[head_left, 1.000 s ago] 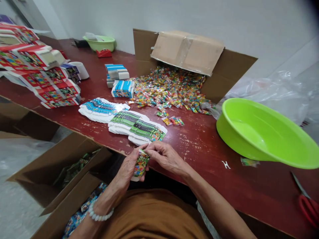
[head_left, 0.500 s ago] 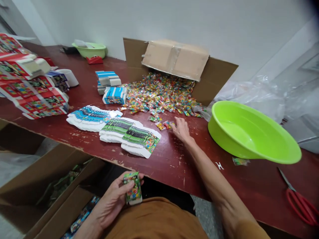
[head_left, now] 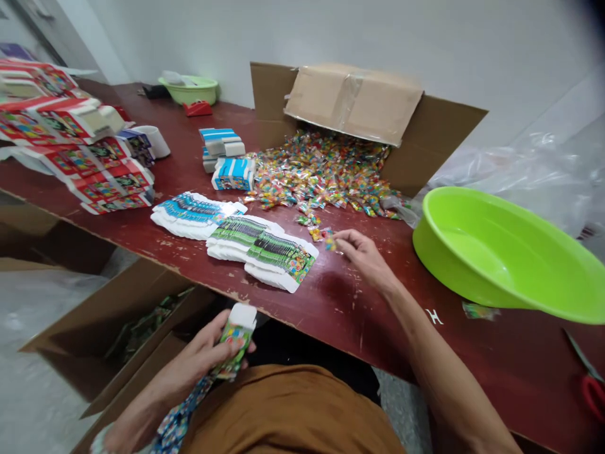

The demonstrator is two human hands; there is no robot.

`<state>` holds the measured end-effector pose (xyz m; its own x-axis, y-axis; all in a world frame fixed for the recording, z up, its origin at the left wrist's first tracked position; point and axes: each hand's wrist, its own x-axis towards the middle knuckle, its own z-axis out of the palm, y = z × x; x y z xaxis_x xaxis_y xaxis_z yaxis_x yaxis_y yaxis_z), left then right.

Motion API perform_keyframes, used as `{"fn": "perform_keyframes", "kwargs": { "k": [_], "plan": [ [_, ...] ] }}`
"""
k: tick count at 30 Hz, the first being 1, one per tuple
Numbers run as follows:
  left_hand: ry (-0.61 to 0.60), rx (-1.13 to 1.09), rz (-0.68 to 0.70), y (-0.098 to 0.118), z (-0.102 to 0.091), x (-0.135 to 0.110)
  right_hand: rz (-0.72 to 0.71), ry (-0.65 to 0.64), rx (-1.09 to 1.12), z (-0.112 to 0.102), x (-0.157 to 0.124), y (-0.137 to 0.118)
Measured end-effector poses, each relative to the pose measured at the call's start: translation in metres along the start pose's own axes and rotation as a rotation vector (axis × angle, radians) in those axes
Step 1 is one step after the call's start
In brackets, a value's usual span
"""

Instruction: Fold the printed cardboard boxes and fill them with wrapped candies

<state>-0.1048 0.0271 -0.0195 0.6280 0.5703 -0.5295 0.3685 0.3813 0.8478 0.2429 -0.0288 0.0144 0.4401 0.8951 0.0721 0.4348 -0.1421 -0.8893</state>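
My left hand [head_left: 198, 359] is closed round a small green printed carton [head_left: 235, 337], held below the table's front edge with its white flap up. My right hand [head_left: 363, 255] reaches over the red table [head_left: 331, 302] and pinches a small colourful candy packet [head_left: 329, 240] at its fingertips. A couple of loose packets [head_left: 309, 225] lie just beyond it. A big heap of candy packets [head_left: 326, 170] spills from a tipped cardboard box [head_left: 359, 104]. Flat green cartons [head_left: 265, 249] and flat blue cartons [head_left: 191, 211] lie fanned near the front edge.
A lime green basin [head_left: 501, 252] sits at the right, with red scissors [head_left: 590, 384] beyond it at the edge. Red cartons [head_left: 70, 145] are stacked at the left, blue-and-white boxes [head_left: 227, 157] behind. An open cardboard box [head_left: 123, 334] stands on the floor at the left.
A second ago both hands were on the green carton. My right hand then reached to the loose packets and now pinches one. My left hand tilted the carton so its flap shows.
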Motion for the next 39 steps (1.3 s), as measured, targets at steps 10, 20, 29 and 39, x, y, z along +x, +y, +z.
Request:
{"fn": "perform_keyframes", "kwargs": {
  "k": [10, 20, 29, 39],
  "plan": [
    [0.031, 0.125, 0.275, 0.030, 0.055, 0.013, -0.373, -0.430, 0.003, 0.070, -0.061, -0.061],
    [0.067, -0.359, 0.371, 0.038, 0.062, 0.009, 0.086, -0.366, 0.612, 0.068, -0.052, -0.052],
    [0.050, -0.429, 0.286, 0.039, 0.064, 0.013, -0.086, -0.411, 0.646, 0.096, -0.068, -0.048],
    [0.008, -0.538, 0.171, 0.044, 0.066, 0.014, 0.029, -0.518, 0.713, 0.090, -0.067, -0.058]
  ]
}}
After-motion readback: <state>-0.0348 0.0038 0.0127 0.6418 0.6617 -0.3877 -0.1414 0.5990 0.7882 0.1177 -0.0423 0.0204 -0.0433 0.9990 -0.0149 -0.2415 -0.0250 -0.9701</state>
